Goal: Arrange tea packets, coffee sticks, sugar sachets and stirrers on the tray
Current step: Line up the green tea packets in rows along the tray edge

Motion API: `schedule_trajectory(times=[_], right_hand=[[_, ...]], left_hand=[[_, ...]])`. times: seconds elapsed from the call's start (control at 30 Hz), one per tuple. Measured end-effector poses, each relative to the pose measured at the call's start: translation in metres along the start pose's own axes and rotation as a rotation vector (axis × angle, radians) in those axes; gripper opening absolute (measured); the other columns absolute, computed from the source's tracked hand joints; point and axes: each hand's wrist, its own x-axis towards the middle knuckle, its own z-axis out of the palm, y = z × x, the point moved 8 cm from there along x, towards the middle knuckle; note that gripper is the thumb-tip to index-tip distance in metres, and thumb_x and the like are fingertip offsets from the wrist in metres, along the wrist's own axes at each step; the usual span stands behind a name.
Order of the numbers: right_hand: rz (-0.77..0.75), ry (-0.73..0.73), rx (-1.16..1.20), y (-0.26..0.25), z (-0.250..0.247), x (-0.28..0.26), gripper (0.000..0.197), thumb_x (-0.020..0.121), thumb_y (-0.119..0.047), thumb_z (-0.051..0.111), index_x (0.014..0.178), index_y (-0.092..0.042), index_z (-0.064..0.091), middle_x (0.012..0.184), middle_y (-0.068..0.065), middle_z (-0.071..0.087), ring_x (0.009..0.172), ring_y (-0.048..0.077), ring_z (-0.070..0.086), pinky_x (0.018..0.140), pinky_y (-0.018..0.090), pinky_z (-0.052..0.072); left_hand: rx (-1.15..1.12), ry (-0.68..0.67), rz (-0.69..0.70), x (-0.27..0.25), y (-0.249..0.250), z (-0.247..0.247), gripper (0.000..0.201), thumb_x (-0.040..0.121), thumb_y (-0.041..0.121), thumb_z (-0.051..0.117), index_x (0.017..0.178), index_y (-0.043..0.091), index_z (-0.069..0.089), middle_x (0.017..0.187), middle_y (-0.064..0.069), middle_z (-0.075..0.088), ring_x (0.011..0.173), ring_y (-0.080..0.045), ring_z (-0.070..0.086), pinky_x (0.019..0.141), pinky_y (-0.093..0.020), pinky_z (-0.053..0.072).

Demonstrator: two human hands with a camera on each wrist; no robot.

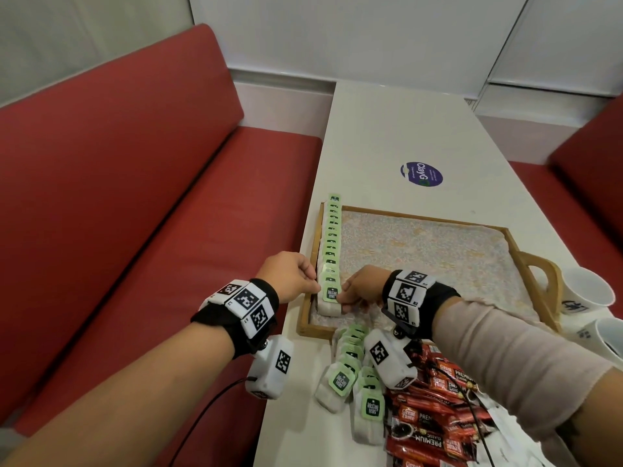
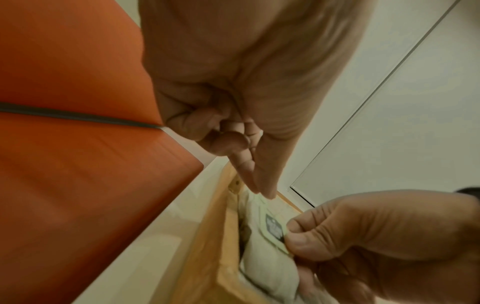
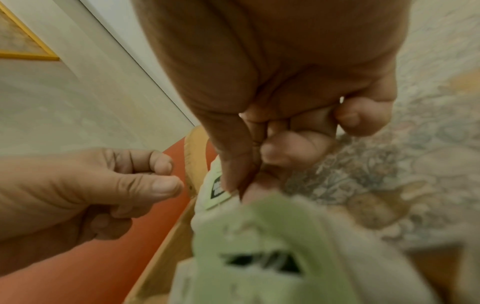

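Nearest, at 6 o'clock on the table point(image 1: 387, 129): red coffee sticks point(image 1: 435, 429) heaped, w/ loose tea packets point(image 1: 340, 382) piled just to their 9 o'clock; next out, right hand point(image 1: 360, 288) pinches the green tag of the nearest tea packet point(image 1: 331, 299) in the tray point(image 1: 536, 264), thumb and forefinger closed on it; left hand point(image 1: 290, 278) at its 9 o'clock, over the tray's left rim, fingers curled, holding nothing I can see. Row of tea packets point(image 1: 332, 237) runs toward 12 along the left rim; paper cups point(image 1: 586, 294) at 3 o'clock; blue sticker point(image 1: 421, 173) farthest at 12
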Motion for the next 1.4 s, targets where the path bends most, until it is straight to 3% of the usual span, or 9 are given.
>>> schedule_trajectory(times=[0.13,0.23,0.57,0.67,0.87,0.97,1.07,1.2,1.4], right_hand=[[0.018,0.023,0.055,0.000,-0.001,0.000,0.007,0.088,-0.010,0.064,0.082,-0.007,0.063,0.049,-0.001,0.063,0.028,0.006,0.045,0.030,0.013,0.031],[0.016,0.025,0.082,-0.001,-0.001,-0.002,0.012,0.090,-0.006,0.061,0.078,-0.006,0.060,0.040,-0.003,0.058,0.025,0.005,0.044,0.029,0.011,0.028],[0.034,0.062,-0.010,0.001,-0.002,0.003,0.010,0.087,-0.014,0.067,0.081,-0.008,0.062,0.047,-0.001,0.058,0.027,0.006,0.046,0.031,0.011,0.032],[0.035,0.050,-0.008,-0.001,-0.001,0.001,0.016,0.087,-0.013,0.066,0.074,-0.008,0.060,0.039,-0.003,0.057,0.026,0.007,0.046,0.030,0.011,0.032],[0.032,0.036,0.023,-0.002,0.000,-0.003,0.017,0.088,-0.013,0.065,0.073,-0.007,0.062,0.061,0.003,0.065,0.030,0.007,0.046,0.032,0.014,0.036],[0.012,0.101,-0.091,-0.002,-0.009,-0.008,0.021,0.088,-0.023,0.067,0.072,-0.010,0.061,0.067,0.000,0.064,0.035,0.006,0.050,0.040,0.015,0.040],[-0.014,0.128,-0.142,-0.001,-0.015,-0.018,0.024,0.088,-0.031,0.065,0.091,-0.007,0.064,0.085,0.000,0.070,0.052,0.011,0.050,0.060,0.024,0.046],[-0.081,0.153,-0.176,0.000,-0.017,-0.039,0.028,0.089,-0.032,0.063,0.097,-0.006,0.062,0.095,0.003,0.070,0.057,0.013,0.049,0.070,0.028,0.046],[-0.117,0.158,-0.162,0.014,-0.008,-0.058,0.023,0.090,-0.031,0.063,0.090,-0.008,0.059,0.083,0.001,0.068,0.053,0.012,0.047,0.055,0.021,0.040]], left_hand=[[0.046,-0.027,-0.013,-0.001,0.000,0.003,0.022,0.067,0.018,0.084,0.066,0.024,0.062,0.064,0.013,0.063,0.064,-0.004,0.058,0.075,-0.028,0.054],[0.075,-0.051,-0.023,-0.002,0.001,0.004,0.021,0.066,0.019,0.084,0.067,0.023,0.063,0.065,0.012,0.065,0.067,-0.006,0.061,0.078,-0.032,0.056],[0.187,-0.109,-0.037,-0.004,0.004,0.013,0.019,0.065,0.027,0.084,0.065,0.026,0.065,0.071,0.013,0.066,0.078,-0.009,0.065,0.080,-0.034,0.055],[0.193,-0.117,-0.034,-0.004,0.004,0.014,0.019,0.065,0.025,0.083,0.065,0.026,0.064,0.072,0.012,0.067,0.078,-0.010,0.066,0.079,-0.034,0.056],[0.193,-0.117,-0.023,-0.004,0.007,0.013,0.022,0.064,0.024,0.083,0.066,0.025,0.061,0.071,0.011,0.065,0.074,-0.011,0.064,0.071,-0.029,0.053],[0.195,-0.127,-0.007,-0.007,0.010,0.015,0.023,0.064,0.025,0.083,0.067,0.025,0.060,0.070,0.013,0.064,0.071,-0.009,0.062,0.068,-0.025,0.050],[0.191,-0.142,0.003,-0.016,0.013,0.019,0.022,0.066,0.025,0.083,0.068,0.024,0.061,0.070,0.013,0.064,0.071,-0.008,0.060,0.069,-0.026,0.051],[0.208,-0.173,0.025,-0.037,0.018,0.030,0.019,0.068,0.022,0.080,0.068,0.025,0.061,0.072,0.010,0.065,0.072,-0.010,0.063,0.072,-0.027,0.056],[0.236,-0.266,0.015,-0.074,0.009,0.056,0.023,0.066,0.026,0.084,0.075,0.024,0.062,0.083,0.005,0.072,0.085,-0.014,0.067,0.081,-0.035,0.056]])
